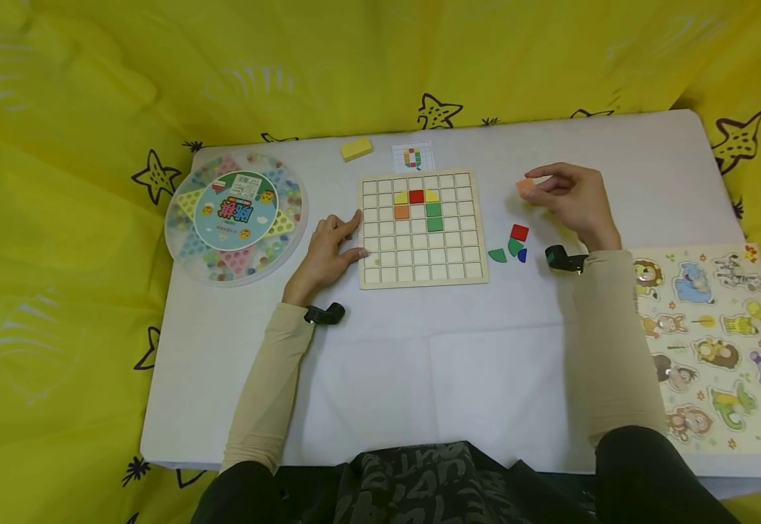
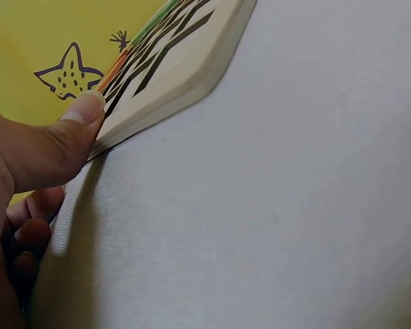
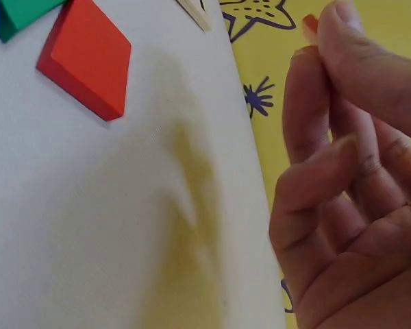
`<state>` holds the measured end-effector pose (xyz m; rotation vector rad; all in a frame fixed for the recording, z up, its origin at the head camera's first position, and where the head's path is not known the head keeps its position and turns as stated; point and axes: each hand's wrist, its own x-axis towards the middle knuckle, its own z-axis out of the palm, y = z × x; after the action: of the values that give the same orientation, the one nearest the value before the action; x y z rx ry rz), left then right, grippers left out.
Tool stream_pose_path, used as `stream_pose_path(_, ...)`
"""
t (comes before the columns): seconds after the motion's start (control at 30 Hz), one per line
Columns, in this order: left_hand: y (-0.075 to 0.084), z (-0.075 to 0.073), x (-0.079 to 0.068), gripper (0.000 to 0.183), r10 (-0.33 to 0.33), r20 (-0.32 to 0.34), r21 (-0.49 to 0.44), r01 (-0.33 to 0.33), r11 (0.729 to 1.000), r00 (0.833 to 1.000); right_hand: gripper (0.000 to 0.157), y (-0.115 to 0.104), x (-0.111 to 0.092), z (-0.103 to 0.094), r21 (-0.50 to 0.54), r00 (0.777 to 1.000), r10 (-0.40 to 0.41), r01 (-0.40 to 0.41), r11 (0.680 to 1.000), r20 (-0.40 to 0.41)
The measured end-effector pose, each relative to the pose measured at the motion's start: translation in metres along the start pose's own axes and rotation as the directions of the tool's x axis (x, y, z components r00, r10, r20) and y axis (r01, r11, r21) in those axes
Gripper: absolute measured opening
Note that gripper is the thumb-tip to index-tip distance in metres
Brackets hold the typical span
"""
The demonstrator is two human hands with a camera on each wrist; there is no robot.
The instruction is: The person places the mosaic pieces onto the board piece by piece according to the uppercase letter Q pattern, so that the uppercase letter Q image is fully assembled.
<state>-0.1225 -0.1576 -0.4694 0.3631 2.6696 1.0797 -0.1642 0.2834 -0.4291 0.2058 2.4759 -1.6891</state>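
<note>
My left hand (image 1: 329, 251) touches the left edge of a wooden grid board (image 1: 387, 276), its thumb and forefinger spread apart along the rim. In the left wrist view the thumb (image 2: 61, 140) presses at the board's edge. On the grid lie a red square (image 1: 416, 196), two yellow corner pieces (image 1: 432, 196), an orange square (image 1: 402, 212) and two green squares (image 1: 434, 217). Right of the board, my right hand (image 1: 573, 196) pinches an orange square block (image 1: 525, 186) between thumb and forefinger, above the table. Below it lie a red block (image 3: 89, 58), two green quarter-round pieces (image 1: 497, 255) and a blue piece (image 1: 522, 255).
A small pattern card (image 1: 413, 156) lies behind the board, with a yellow block (image 1: 356, 149) to its left. A round, clear-lidded game box (image 1: 236, 211) sits at the left. An animal puzzle board (image 1: 714, 349) covers the right front. Yellow cloth (image 1: 354, 65) hangs behind the table.
</note>
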Motion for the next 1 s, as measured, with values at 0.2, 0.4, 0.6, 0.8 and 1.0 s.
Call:
stream_pose_path(0.2, 0.000, 0.000, 0.000, 0.079, 0.004, -0.003, 0.000, -0.004, 1.000, 1.000, 0.037, -0.002, 0.001, 0.010, 0.034, 1.000, -0.005, 0.005, 0.999, -0.007)
stream_pose_path(0.4, -0.001, 0.001, 0.000, 0.078, 0.002, -0.004, 0.000, -0.002, 1.000, 1.000, 0.037, -0.005, 0.001, 0.020, 0.080, 0.999, -0.036, 0.037, 0.996, -0.017)
stream_pose_path(0.6, -0.002, 0.001, 0.000, 0.078, 0.013, -0.011, 0.002, -0.013, 1.000, 1.000, 0.036, -0.008, 0.003, 0.033, 0.065, 0.997, -0.079, 0.080, 0.995, -0.013)
stream_pose_path(0.8, -0.004, 0.002, 0.001, 0.077, 0.021, -0.014, 0.009, -0.020, 1.000, 1.000, 0.035, -0.013, 0.004, 0.049, 0.024, 0.993, -0.118, 0.118, 0.993, 0.016)
stream_pose_path(1.0, -0.004, 0.002, 0.002, 0.078, 0.019, -0.012, 0.013, -0.019, 1.000, 1.000, 0.036, -0.021, 0.004, 0.068, -0.044, 0.989, -0.136, 0.138, 0.989, 0.050)
